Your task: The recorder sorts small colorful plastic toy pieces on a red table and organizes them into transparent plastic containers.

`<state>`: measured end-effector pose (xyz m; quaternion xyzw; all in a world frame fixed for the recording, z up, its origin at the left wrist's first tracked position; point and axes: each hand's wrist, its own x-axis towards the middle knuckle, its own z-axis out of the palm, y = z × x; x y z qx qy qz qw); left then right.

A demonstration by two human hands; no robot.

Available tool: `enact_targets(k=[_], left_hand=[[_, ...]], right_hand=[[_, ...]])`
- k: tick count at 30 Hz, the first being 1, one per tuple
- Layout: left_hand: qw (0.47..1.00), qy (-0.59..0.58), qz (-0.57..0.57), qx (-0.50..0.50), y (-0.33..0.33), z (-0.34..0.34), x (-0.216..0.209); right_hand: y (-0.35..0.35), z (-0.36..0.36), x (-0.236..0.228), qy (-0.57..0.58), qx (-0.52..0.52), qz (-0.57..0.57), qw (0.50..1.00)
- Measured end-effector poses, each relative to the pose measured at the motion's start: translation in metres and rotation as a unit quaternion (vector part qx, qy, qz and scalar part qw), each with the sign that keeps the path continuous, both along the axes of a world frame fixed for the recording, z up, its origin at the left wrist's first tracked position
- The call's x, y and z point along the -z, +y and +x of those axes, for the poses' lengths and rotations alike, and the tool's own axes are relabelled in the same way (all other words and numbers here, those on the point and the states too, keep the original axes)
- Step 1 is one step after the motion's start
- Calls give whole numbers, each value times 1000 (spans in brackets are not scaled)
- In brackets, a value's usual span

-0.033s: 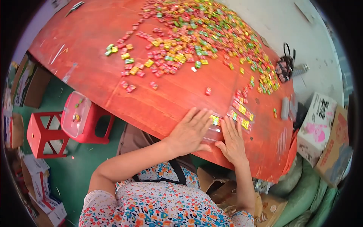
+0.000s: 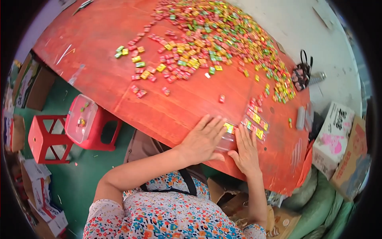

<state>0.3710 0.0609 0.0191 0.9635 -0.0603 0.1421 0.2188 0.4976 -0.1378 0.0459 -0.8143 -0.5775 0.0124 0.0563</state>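
My left hand (image 2: 202,140) lies flat with its fingers stretched out, over the left side of a clear plastic pack (image 2: 226,143) near the table's front edge. On the pack's other side my right hand (image 2: 246,149) also rests flat, fingers straight. Between the fingertips a yellow wrapped piece (image 2: 229,127), perhaps a sweet, shows at the pack's far end; the hands hide the rest. Just beyond my right hand, rows of red and yellow wrapped pieces (image 2: 256,118) lie in clear plastic. A lone red piece (image 2: 221,98) sits farther off.
A large heap of small wrapped pieces (image 2: 223,36) covers the far side of the red table (image 2: 187,97). A dark patterned bag (image 2: 301,73) stands at the right. Red stools (image 2: 47,139), one bearing a clear tub (image 2: 81,127), stand left; cartons (image 2: 333,137) are at the right.
The whole view has shifted slightly. Both hands keep almost the same flat pose over the plastic pack.
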Motion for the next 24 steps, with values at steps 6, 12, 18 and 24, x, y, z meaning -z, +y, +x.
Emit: enact_targets(k=[6, 12, 18, 24], left_hand=[[999, -28, -5, -32, 25, -34, -6], [966, -62, 57, -243, 99, -73, -3], [911, 5, 91, -403, 152, -83, 1], [896, 14, 78, -438, 174, -89, 16]], right_hand=[[60, -9, -19, 25, 58, 69, 996], [176, -12, -11, 90, -93, 88, 988], [284, -25, 7, 11, -123, 110, 986], [285, -22, 16, 17, -144, 66, 987]])
